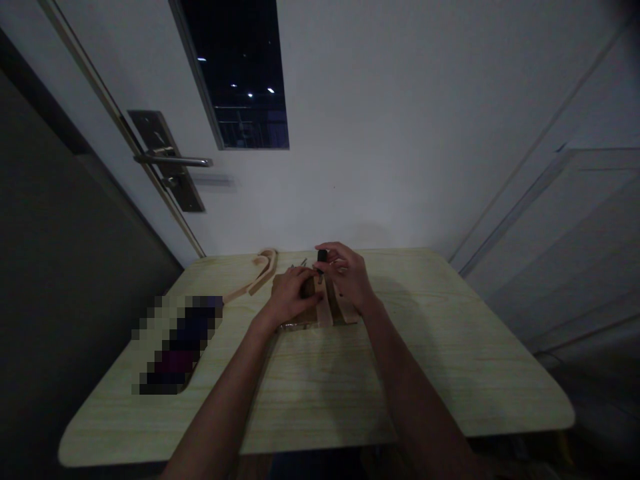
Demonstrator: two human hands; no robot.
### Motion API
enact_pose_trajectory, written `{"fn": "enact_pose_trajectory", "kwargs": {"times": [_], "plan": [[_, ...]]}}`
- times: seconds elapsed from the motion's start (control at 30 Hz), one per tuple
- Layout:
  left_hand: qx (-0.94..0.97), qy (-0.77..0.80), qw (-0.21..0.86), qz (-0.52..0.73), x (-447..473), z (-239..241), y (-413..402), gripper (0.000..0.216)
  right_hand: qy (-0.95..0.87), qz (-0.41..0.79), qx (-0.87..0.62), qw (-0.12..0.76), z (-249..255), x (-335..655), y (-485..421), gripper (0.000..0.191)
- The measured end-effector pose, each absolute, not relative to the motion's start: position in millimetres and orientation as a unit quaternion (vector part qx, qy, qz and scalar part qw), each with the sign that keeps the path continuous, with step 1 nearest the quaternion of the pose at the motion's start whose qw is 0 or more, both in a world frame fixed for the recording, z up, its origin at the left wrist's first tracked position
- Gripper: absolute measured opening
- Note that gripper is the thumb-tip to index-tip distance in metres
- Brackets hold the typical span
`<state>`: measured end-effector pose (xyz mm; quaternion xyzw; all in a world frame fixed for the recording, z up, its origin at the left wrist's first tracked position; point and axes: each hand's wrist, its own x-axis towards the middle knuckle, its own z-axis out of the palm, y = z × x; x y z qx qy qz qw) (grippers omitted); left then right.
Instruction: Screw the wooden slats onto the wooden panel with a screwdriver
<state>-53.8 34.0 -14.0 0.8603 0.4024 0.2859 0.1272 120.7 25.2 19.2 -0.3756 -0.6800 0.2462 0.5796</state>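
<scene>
Both my hands meet over a small brown wooden block at the far middle of a pale wood-grain table. My left hand is closed round the block's left top. My right hand pinches a small black object above the block, its fingers curled. A few thin metal pieces lie just behind my left hand. What the black object is cannot be made out in the dim light.
A curved pale wooden strip lies at the table's far left. A blurred dark item rests on the left side. A white door with a metal lever handle and a dark window stands behind.
</scene>
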Motion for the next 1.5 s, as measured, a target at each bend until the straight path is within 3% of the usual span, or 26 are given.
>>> {"fn": "enact_pose_trajectory", "kwargs": {"times": [0.37,0.63,0.93,1.5], "plan": [[0.862,0.392,0.132,0.293,-53.8,-15.4,34.7,0.042,-0.765,0.209,-0.32,0.519,25.5,125.5,19.3,0.037],[0.859,0.399,0.134,0.29,-53.2,-13.2,33.1,0.041,-0.737,0.273,-0.311,0.534,22.7,122.6,19.3,0.035],[0.861,0.398,0.133,0.289,-53.6,-13.2,33.0,0.041,-0.711,0.255,-0.344,0.558,20.7,120.3,21.7,0.028],[0.859,0.411,0.125,0.279,-52.0,-11.0,32.2,0.04,-0.682,0.264,-0.374,0.57,20.1,120.3,23.5,0.035]]}}
